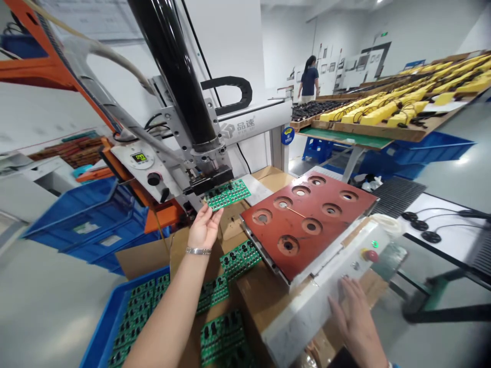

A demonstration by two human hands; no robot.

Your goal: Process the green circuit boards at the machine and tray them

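Blur swallows the near left of the room, and the bottom edge cuts off the right hand [355, 319] at the wrist, so little beyond its back and fingers shows. That hand lies flat, fingers spread, on the white control box [326, 296] (a red button [371, 255] and a small green lamp sit further along its top); it grips nothing. The left hand [204, 228] reaches up, fingers loosely open, its fingertips touching the near edge of a green circuit panel [227, 193] that sits under the black machine head [209, 180]. Whether the fingers actually pinch the panel I cannot tell, since the underside is hidden. The panel lies flat, its long axis running from the hand up and to the right, away from the person. A silver bracelet [198, 251] circles that wrist.

More green panels [240, 258] lie on cardboard on the bench, others in a blue crate [99, 327], partly hidden by the forearm. Right of the panel sits a tilted red plate [307, 225] with 7 round holes. Writing: the grey beam [245, 122] carries the characters 品速, with smaller letters beneath too tiny to read; a small display [139, 157] shows green digits I can't read for sure. A person [309, 79] stands far back, facing away.
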